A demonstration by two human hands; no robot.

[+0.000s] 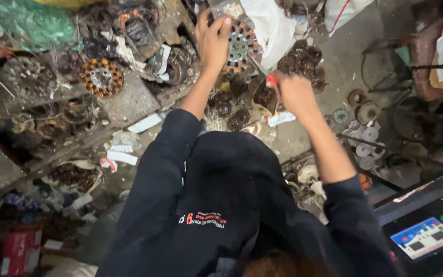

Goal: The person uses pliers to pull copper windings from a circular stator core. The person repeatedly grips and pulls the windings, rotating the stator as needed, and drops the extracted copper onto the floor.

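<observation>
**Two hands on a stator, tool at its rim**

Head view, looking down past a dark sleeved top. Left hand [212, 43] at 12 o'clock, fingers curled over the left edge of a round stator [238, 45], gripping it and holding it tilted on edge. Stator has a grey perforated metal centre with copper windings around it; it sits at the top centre of the frame, on the cluttered bench [129, 102]. Right hand [294, 92] at 1 o'clock, fist closed around a red-handled screwdriver [262, 72]; the shaft runs up-left and its tip meets the stator's lower right rim.

White sack [273, 25] just right of the stator, touching or nearly so. Pile of dark wound coils [303, 61] at 1 o'clock beside the sack. A second copper-wound stator [101, 78] lies flat at 10 o'clock, well apart from the hands. White discs [365, 143] clustered at 3 o'clock. Control panel [424, 238] with blue screen area and a green button at 4 o'clock. Red box [20, 251] at 8 o'clock on the floor.
</observation>
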